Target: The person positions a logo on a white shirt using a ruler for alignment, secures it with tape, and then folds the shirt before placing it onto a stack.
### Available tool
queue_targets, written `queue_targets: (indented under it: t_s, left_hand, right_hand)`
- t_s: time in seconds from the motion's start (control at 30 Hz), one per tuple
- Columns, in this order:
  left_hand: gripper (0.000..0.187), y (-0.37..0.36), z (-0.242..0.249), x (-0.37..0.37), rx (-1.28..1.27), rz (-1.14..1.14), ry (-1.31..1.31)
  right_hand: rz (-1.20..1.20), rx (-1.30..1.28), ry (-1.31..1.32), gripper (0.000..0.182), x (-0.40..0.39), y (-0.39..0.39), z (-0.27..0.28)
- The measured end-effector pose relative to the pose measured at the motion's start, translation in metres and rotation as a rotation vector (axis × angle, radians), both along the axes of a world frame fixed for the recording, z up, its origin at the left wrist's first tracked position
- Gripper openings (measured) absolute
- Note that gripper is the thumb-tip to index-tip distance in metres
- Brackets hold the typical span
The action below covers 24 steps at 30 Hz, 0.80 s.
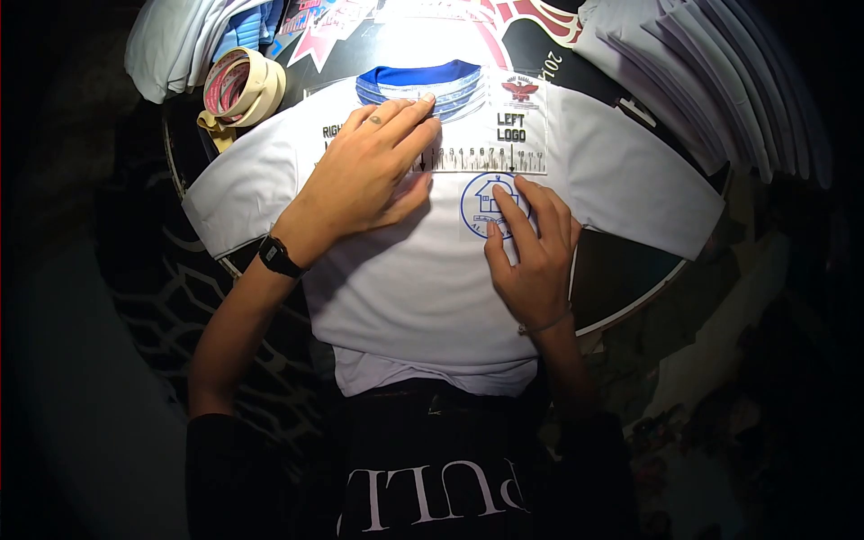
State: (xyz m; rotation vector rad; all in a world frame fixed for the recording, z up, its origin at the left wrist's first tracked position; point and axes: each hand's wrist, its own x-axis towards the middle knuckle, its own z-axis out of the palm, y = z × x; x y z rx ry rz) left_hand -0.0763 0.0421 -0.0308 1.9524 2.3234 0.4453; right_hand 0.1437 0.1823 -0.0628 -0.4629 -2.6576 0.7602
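A white shirt (405, 270) with a blue inner collar (423, 76) lies spread out in front of me. Across its chest, just below the collar, is a clear placement ruler (486, 160) printed with "LEFT LOGO" and number marks. My left hand (373, 166) lies flat over the ruler's left half, fingers stretched towards the collar, hiding part of its lettering. Right under the ruler's "LEFT LOGO" side sits a round blue house logo (481, 200) on a clear film. My right hand (535, 256) rests on the logo's right side with its fingers apart, covering part of it.
Rolls of masking tape (270, 88) stand at the upper left, beside folded white cloth (171, 45). A stack of folded white garments (684, 72) is at the upper right. The shirt lies on a round dark table (621, 270) with a pale rim.
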Motion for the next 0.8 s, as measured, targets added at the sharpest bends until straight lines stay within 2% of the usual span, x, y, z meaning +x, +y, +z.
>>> queue_targets:
  t_s: [0.1, 0.37, 0.8]
  left_hand:
    - [0.051, 0.003, -0.005, 0.006, 0.032, 0.046, -0.004]
    - [0.068, 0.008, -0.014, 0.025, 0.053, 0.186, 0.019]
    - [0.083, 0.009, -0.015, 0.033, 0.02, 0.217, 0.013]
  right_hand:
    - [0.004, 0.016, -0.005, 0.042, 0.0, 0.001, -0.001]
    - [0.011, 0.014, -0.007, 0.043, 0.0, 0.001, -0.001]
    - [0.01, 0.014, -0.03, 0.043, 0.0, 0.001, 0.001]
